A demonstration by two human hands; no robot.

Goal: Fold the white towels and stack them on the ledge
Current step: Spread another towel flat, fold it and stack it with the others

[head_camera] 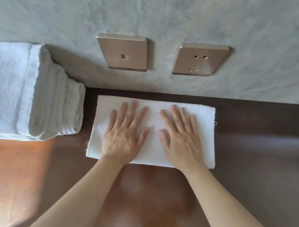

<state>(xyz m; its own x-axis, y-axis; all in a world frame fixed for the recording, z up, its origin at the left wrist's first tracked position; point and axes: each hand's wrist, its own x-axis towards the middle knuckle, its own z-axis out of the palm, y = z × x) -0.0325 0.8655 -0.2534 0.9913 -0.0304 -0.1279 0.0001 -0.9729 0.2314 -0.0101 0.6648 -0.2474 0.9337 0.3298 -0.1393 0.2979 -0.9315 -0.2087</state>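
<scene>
Both hands, the left hand (124,133) and right hand (182,135), press flat on a folded white towel (151,120) on the wooden ledge (40,172). A stack of towels (21,90) sits just left, under two wall plates (163,59)

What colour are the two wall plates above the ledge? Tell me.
Both wall plates are a brushed bronze-brown, seen clearly in the head view.

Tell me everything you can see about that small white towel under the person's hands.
The small white towel is a folded rectangle of plain woven-looking cloth, lying flat on the dark wooden ledge, its far edge near the grey wall. A few loose threads show at its edges. The left hand and right hand both press flat on it, fingers spread. It lies just right of the larger folded towels, apart from them.
</scene>
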